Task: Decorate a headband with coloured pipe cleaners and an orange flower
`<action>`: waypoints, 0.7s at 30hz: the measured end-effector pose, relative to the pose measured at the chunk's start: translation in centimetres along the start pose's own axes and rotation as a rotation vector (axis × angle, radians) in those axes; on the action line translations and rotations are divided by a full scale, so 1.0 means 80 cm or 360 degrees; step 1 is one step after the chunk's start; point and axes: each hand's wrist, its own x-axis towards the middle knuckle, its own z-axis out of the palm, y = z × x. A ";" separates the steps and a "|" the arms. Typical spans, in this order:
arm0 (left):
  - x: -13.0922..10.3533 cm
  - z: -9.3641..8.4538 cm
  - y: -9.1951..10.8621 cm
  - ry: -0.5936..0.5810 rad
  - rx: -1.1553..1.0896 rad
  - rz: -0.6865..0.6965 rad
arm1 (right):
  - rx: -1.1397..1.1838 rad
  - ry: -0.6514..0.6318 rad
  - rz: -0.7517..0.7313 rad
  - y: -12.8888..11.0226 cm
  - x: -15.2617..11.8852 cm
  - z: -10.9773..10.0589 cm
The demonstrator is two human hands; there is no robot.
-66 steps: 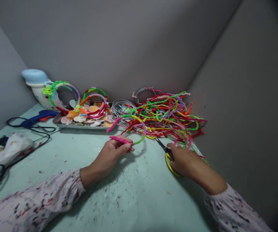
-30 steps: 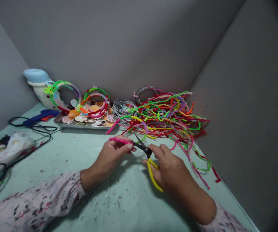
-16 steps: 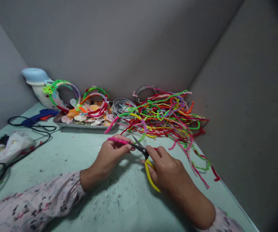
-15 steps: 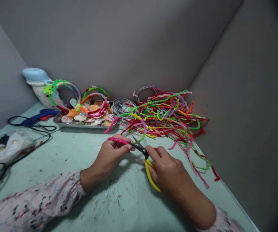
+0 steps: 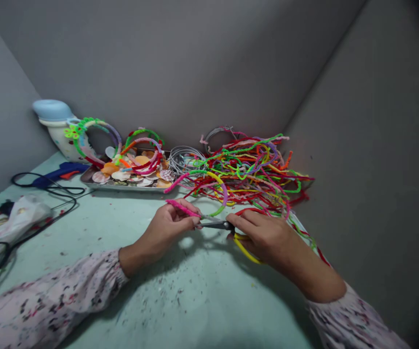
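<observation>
My left hand [image 5: 173, 219] is closed, pinching the pink end of a hoop [image 5: 225, 194] wrapped in pink, green, yellow and purple pipe cleaner. The hoop curves up and away beyond my fingers. In my right hand [image 5: 271, 237] is a pair of scissors [image 5: 244, 248] with yellow handles and dark blades. The blades point left, nearly together, and their tips reach my left fingertips just below the hoop's green end. A red strand shows behind my right knuckles; I cannot tell whether the hand touches it.
A tangled heap of colourful pipe cleaners [image 5: 253, 165] lies behind my hands. Left of it are coiled wire [image 5: 185, 160] and a metal tray [image 5: 129, 189] of seashells, with wrapped hoops [image 5: 147, 167]. A bottle [image 5: 55, 114], black cable [image 5: 45, 228] and plastic bag [image 5: 31, 213] occupy the left.
My right hand and the scissors have moved right and slightly up, and the blades have swung level and closer together. The hoop has shifted slightly right.
</observation>
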 end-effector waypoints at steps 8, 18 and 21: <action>0.005 -0.007 -0.004 -0.0081 -0.0032 0.0002 | 0.0087 0.0017 -0.0034 0.012 -0.005 0.004; 0.005 -0.006 -0.003 -0.0235 -0.0212 -0.0037 | 0.0063 0.0038 -0.0024 0.010 -0.007 0.015; 0.005 -0.006 -0.003 -0.0207 -0.0220 -0.0096 | 0.0129 0.0022 -0.0021 0.009 -0.007 0.017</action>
